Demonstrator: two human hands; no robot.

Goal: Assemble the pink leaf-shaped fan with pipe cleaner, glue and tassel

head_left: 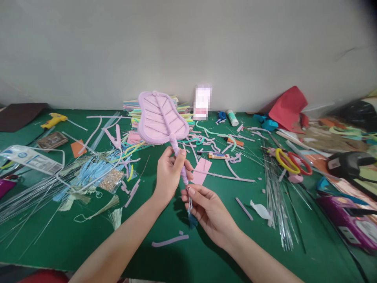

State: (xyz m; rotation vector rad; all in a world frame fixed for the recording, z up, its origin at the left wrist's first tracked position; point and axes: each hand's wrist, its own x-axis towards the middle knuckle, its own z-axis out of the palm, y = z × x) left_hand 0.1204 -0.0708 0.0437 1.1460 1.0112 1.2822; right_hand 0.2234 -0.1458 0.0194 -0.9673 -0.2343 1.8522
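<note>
A lilac leaf-shaped fan (160, 118) made of pipe cleaners stands upright above the green table (88, 236). My left hand (169, 173) is closed around its wrapped handle just below the leaf. My right hand (206, 208) pinches the bottom end of the handle, where a thin loop and a small blue tassel (192, 220) hang down. Both hands are held a little above the table.
Loose lilac pipe-cleaner pieces (170, 240) and silver wires (277, 196) litter the table. A yellow glue gun (53, 120) lies far left, yellow and red scissors (293, 162) to the right, a glue bottle (232, 117) and red paper (288, 104) near the wall.
</note>
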